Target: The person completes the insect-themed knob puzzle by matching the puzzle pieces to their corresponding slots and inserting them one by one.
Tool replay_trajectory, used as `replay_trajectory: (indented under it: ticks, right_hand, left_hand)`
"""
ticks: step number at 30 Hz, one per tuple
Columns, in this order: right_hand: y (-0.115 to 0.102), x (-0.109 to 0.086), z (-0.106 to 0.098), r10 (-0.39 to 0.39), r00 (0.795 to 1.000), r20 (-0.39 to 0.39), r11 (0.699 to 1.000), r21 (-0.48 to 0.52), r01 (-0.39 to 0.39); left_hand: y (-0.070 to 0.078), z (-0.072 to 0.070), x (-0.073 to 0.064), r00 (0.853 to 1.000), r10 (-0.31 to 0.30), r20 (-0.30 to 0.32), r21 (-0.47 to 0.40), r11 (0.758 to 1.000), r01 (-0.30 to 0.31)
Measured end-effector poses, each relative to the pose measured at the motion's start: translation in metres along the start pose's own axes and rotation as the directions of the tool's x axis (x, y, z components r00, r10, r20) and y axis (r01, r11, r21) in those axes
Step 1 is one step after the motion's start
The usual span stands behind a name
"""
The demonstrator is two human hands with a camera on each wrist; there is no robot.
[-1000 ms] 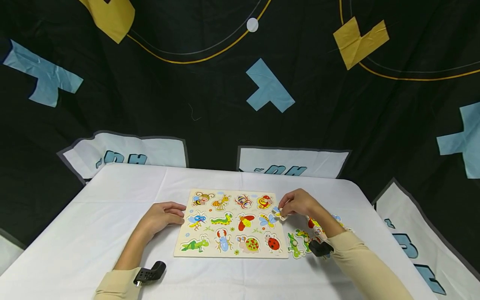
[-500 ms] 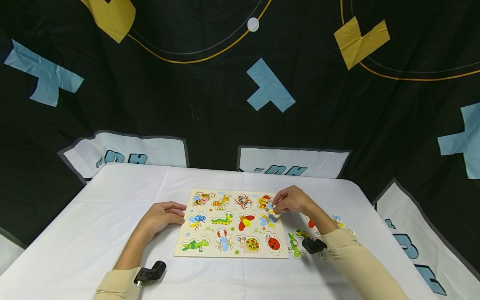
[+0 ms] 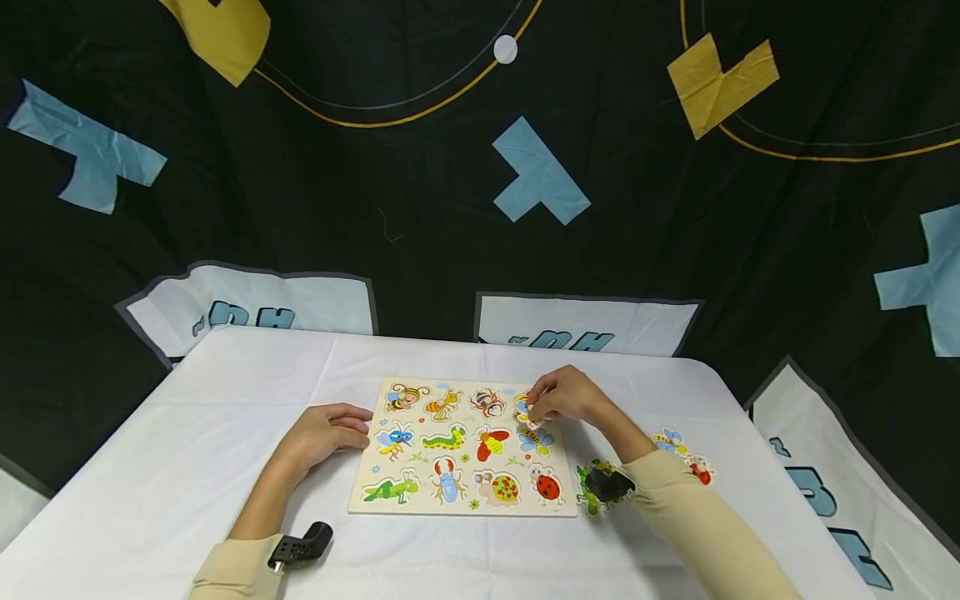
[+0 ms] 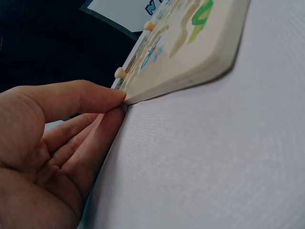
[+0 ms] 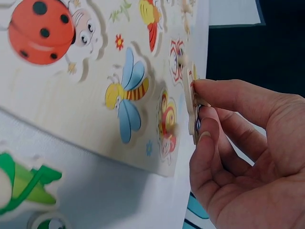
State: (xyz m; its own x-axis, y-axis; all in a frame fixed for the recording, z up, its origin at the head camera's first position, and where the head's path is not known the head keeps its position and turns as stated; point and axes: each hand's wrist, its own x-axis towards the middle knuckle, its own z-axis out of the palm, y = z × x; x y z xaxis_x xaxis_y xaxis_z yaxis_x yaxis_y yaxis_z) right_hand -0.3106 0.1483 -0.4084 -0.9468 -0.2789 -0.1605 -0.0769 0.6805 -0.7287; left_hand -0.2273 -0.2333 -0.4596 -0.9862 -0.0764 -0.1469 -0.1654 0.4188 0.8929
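Note:
A wooden insect puzzle board [image 3: 465, 475] lies flat on the white table. My left hand [image 3: 322, 437] rests at its left edge, with thumb and fingertips right at the rim in the left wrist view. Over the board's upper right part, my right hand [image 3: 566, 396] pinches a knobbed puzzle piece [image 5: 190, 107] between thumb and fingers. It is seen nearly edge-on in the right wrist view; from the head, blue on it shows beside the fingertips. Below the hand is the board's recessed bee picture with blue wings [image 5: 127, 95]. A butterfly piece [image 5: 167, 117] with a knob sits in the top row.
Right of the board lie loose pieces: a green grasshopper [image 3: 587, 490], partly hidden by the black wrist camera [image 3: 609, 483], a blue-winged insect [image 3: 670, 440] and a red one [image 3: 701, 469]. A dark printed cloth [image 3: 420, 208] hangs behind the table [image 3: 247, 392].
My right hand has moved left with the puzzle piece, from beside the board's right edge to over its upper right part. My left hand stays in place.

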Motion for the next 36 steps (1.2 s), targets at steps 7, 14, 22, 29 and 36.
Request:
replay_trajectory:
  ticks: [7, 14, 22, 29, 36]
  right_hand:
    - [-0.01, 0.005, 0.01, 0.003, 1.0, 0.012, 1.0, 0.01, -0.003]
    - [-0.02, 0.009, 0.019, -0.016, 1.0, 0.02, 1.0, 0.005, 0.016]
    - [-0.031, 0.011, 0.031, -0.014, 0.999, 0.033, 1.0, 0.002, 0.014]
    - [-0.038, 0.012, 0.038, -0.002, 1.0, 0.028, 1.0, -0.001, 0.002]
    - [-0.041, 0.014, 0.044, -0.027, 0.999, 0.038, 1.0, 0.009, 0.026]
  left_hand:
    - [-0.001, -0.001, 0.001, 1.0, -0.009, -0.004, 0.021, 1.0, 0.009]
    - [-0.002, 0.0, 0.002, 1.0, -0.022, -0.006, 0.032, 0.999, 0.022]
    - [-0.002, 0.0, 0.001, 1.0, -0.018, -0.007, 0.026, 1.0, 0.018]
    - [-0.001, 0.002, 0.001, 0.999, -0.032, -0.012, 0.031, 0.999, 0.033]
    - [-0.001, 0.0, 0.001, 1.0, -0.016, -0.008, 0.026, 1.0, 0.016]
